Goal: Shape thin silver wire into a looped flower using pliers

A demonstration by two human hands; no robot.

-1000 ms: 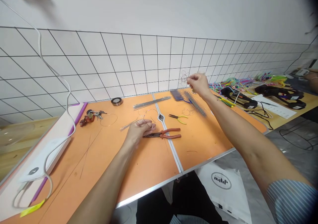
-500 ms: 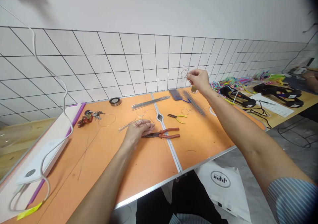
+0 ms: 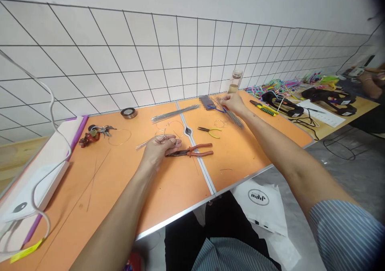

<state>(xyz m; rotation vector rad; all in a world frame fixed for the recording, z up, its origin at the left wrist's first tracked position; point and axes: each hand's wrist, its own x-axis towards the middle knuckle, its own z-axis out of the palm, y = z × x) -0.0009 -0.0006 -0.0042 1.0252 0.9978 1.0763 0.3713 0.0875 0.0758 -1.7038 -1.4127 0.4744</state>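
**A:** What's the left hand (image 3: 158, 150) doing?

**B:** It sits low over the orange table (image 3: 90, 178); its fingers (image 3: 173, 140) curl narrow around a thin wire (image 3: 146, 144), and the wire's end pokes out to the left of the hand.

**A:** And the right hand (image 3: 234, 104)?

**B:** It's stretched across the far half of the table; its fingertips (image 3: 224, 99) are pinched narrow at a loose bundle of straight wires (image 3: 234, 118); I can't tell if they're gripping a wire or only touching the bundle.

**A:** What's nearest to them?

**B:** Orange-handled pliers (image 3: 195, 150) lie just beside the left hand, with their nose right under its fingers; small yellow-handled pliers (image 3: 209, 131) lie between the hands; a small wire loop (image 3: 220, 123) sits near the right hand; more wire loops (image 3: 170, 128) lie just past the left hand.

**A:** Anything further off?

**B:** A second bundle of wires (image 3: 174, 113) lies flat near the wall; a glass jar (image 3: 235, 81) stands upright behind the right hand; a roll of tape (image 3: 129, 112) and a bunch of keys (image 3: 96, 130) lie toward the left; glue guns (image 3: 329, 96) and colored pipe cleaners (image 3: 270, 88) sit further right.
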